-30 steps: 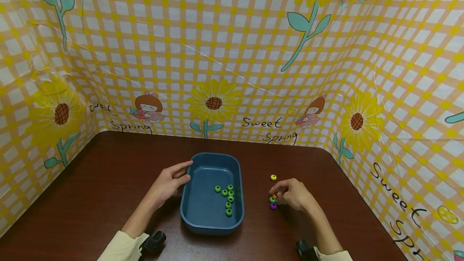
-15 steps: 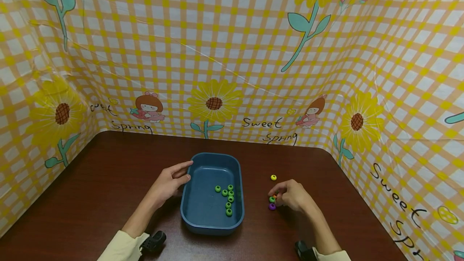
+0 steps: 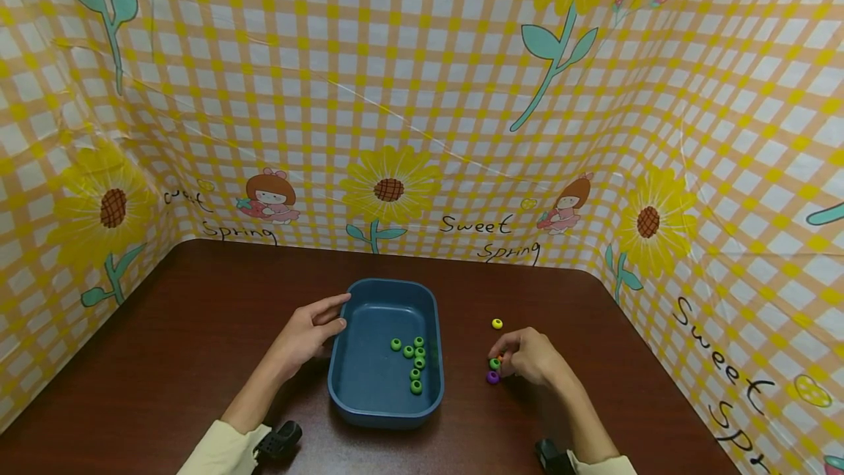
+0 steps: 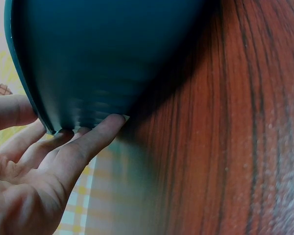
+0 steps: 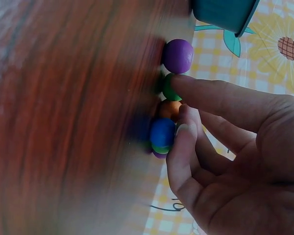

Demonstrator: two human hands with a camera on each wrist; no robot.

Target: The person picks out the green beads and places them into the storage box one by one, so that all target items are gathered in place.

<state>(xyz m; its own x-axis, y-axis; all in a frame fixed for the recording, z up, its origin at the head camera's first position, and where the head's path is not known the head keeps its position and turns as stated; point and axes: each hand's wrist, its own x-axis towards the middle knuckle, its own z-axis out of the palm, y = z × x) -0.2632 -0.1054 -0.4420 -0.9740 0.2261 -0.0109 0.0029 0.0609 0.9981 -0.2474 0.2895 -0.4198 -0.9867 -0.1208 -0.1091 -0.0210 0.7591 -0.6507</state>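
In the head view, my left hand point(image 3: 302, 339) rests at the left side of a blue rectangular tub point(image 3: 379, 416), fingers fairly straight. The left wrist view shows fingertips against the tub's outer wall. My right hand point(image 3: 532, 354) reaches down over a small group of beads on the table. In the right wrist view one fingertip touches a green bead point(image 5: 170, 87); another lies beside a blue bead point(image 5: 162, 132), near an orange bead point(image 5: 167, 108). I cannot tell whether the fingers pinch any bead. A purple bead point(image 3: 492, 377) sits in front of the green one.
Several green beads point(image 3: 420, 363) lie inside the tub, mostly toward its right side. A yellow bead point(image 3: 497, 323) stands alone behind the right hand. The dark brown table point(image 3: 217, 299) is bordered by a checkered, flower-printed cloth point(image 3: 395, 116).
The purple bead has shifted slightly left, and the green bead by the right fingertips a touch left too. The left hand and tub stay put.
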